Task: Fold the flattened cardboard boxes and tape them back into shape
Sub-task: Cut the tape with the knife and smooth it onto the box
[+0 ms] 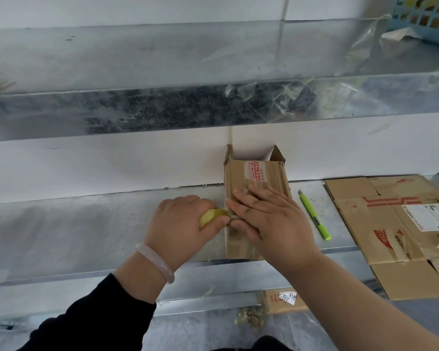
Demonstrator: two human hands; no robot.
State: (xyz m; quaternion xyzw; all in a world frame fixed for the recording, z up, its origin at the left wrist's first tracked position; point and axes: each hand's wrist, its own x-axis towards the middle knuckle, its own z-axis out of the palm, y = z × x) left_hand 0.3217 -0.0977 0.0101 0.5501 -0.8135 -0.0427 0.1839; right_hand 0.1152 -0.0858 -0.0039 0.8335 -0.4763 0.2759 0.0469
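A small cardboard box [256, 173] lies on the metal worktop [86, 224], its far end open. The right hand [271, 219] presses flat on top of it, grip open. The left hand [183, 224] has its grip curled around a yellow tape roll [212, 215] just beside the box. Flattened boxes [390, 224] and a green knife [314, 216] lie to the right.

The shelf [74, 229] is galvanised sheet metal, smooth with a dull mottled sheen, and the small box [259, 177] on it is matt brown corrugated cardboard with ragged edges and strips of glossy clear tape, like the flattened boxes [380, 224] to the right. The tape roll [211, 214] looks yellowish and shiny, the knife [314, 216] is smooth bright-green plastic, the bracelet [154, 262] pale and glossy, the near sleeve [99, 315] matt black cloth. Far right, crinkled clear film [360, 54] gleams by a blue plastic basket [426, 21].
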